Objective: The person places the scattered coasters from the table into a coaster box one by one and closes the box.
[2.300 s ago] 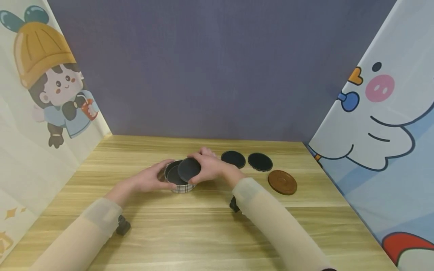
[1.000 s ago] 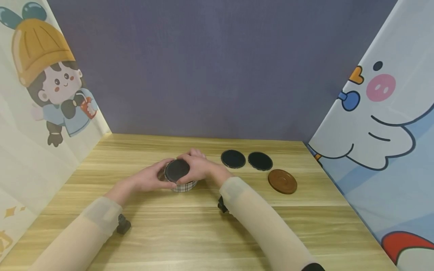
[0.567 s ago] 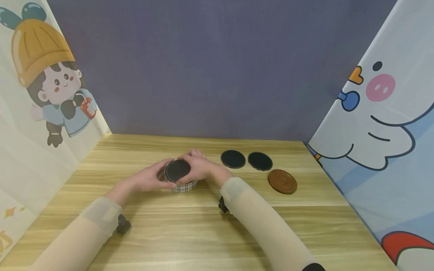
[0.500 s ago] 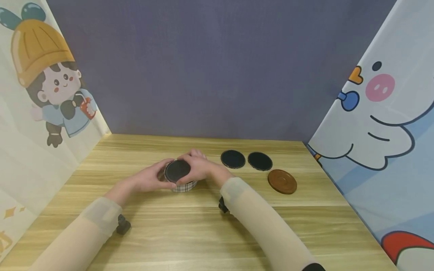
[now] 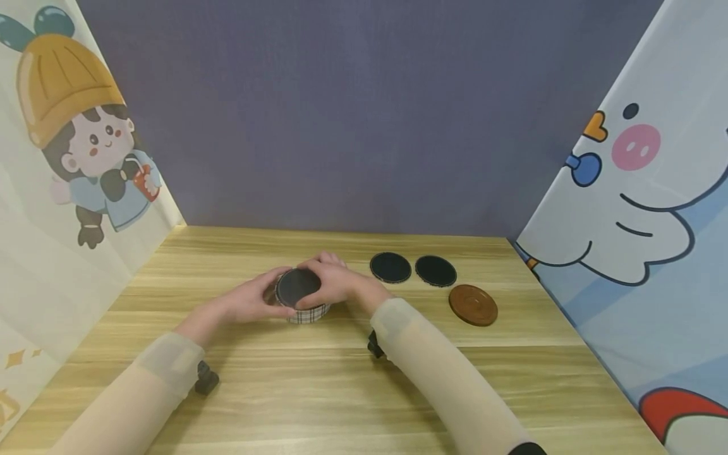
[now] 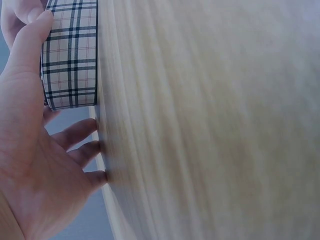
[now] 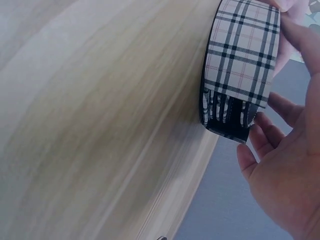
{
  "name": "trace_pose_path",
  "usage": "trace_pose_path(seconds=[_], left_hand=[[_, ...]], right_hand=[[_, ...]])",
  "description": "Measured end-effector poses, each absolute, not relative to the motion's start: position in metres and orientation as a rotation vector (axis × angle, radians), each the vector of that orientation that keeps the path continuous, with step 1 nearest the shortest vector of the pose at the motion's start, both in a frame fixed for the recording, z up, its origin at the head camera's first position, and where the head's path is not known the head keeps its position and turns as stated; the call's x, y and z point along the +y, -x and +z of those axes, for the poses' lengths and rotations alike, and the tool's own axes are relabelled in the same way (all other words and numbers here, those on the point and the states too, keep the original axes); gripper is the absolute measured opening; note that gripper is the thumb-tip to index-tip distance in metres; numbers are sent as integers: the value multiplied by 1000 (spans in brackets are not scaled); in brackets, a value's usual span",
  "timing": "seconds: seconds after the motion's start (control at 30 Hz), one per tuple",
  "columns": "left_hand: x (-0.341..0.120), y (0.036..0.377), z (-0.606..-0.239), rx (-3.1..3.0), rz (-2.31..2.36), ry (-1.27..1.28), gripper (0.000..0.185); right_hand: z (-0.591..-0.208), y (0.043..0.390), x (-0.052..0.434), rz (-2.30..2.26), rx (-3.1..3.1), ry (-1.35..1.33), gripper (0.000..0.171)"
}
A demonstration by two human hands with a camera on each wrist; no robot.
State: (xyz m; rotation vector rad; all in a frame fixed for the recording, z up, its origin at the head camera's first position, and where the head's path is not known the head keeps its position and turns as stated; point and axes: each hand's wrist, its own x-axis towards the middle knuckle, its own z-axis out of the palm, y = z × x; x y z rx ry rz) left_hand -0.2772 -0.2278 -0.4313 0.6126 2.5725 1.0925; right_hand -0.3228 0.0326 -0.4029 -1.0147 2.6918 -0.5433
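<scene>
Nothing much moved: black disc (image 5: 297, 285) now lies flat atop the plaid tin (image 5: 309, 313).
Left hand (image 5: 253, 302) cups the tin's side; right hand (image 5: 335, 283) pinches the disc's edge.

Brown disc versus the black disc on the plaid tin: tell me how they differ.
The brown disc is reddish-brown with ringed grooves; the black disc is plain dark. The brown disc lies bare on the table, untouched; the black disc sits atop the plaid tin between both hands. Both are round and flat.

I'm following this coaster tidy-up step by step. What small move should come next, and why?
Probably let go with the right hand and reach for the nearer black coaster: a dark disc already sits in the plaid holder, steadied by the left hand.
</scene>
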Motion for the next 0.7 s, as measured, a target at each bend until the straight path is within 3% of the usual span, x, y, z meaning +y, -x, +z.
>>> trace_pose_path(seconds=[0.17, 0.7], left_hand=[[-228, 277, -432, 2576, 1084, -610, 112], [-229, 279, -434, 2561, 1101, -596, 113]], right_hand=[[-406, 324, 34, -528, 2687, 1023, 80], [-400, 323, 53, -621, 2658, 1003, 74]])
